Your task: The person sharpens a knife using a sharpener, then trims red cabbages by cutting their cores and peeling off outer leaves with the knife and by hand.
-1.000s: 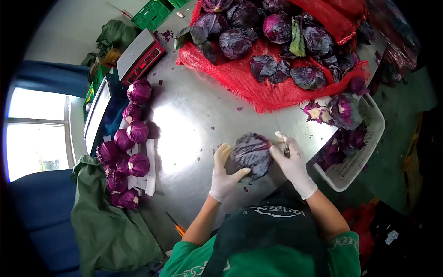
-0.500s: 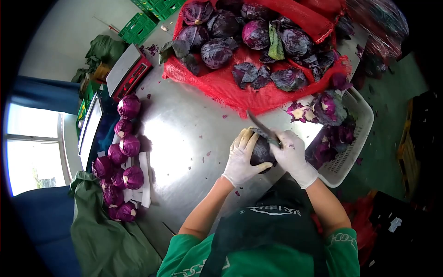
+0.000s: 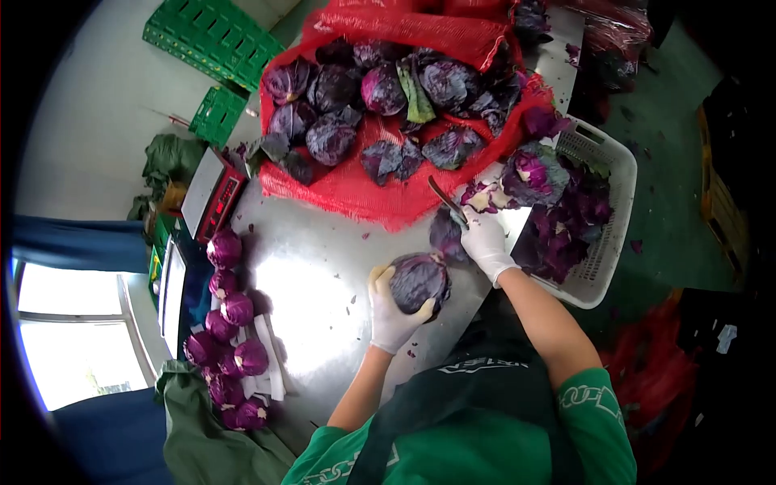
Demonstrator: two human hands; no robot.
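My left hand [image 3: 391, 311], in a white glove, is wrapped round the left side of a purple cabbage [image 3: 419, 284] on the metal table. My right hand [image 3: 486, 244], also gloved, grips a knife [image 3: 446, 199] whose blade points up and to the left, away from the cabbage. A dark loose outer leaf [image 3: 449, 235] lies beside my right hand, partly hidden by it. Just beyond the knife are cut trimmings with pale stem [image 3: 487, 196].
A red mesh sack [image 3: 364, 198] holding several cabbages lies at the back. A white basket [image 3: 624, 194] of leaves stands right. Several trimmed cabbages [image 3: 250, 356] line the left, near a red scale [image 3: 217, 204]. Green crates [image 3: 212, 36] are at the back left.
My right hand has moved right and up off the cabbage with the knife. A leaf now lies apart from the cabbage. My left hand still holds it, and the view has shifted.
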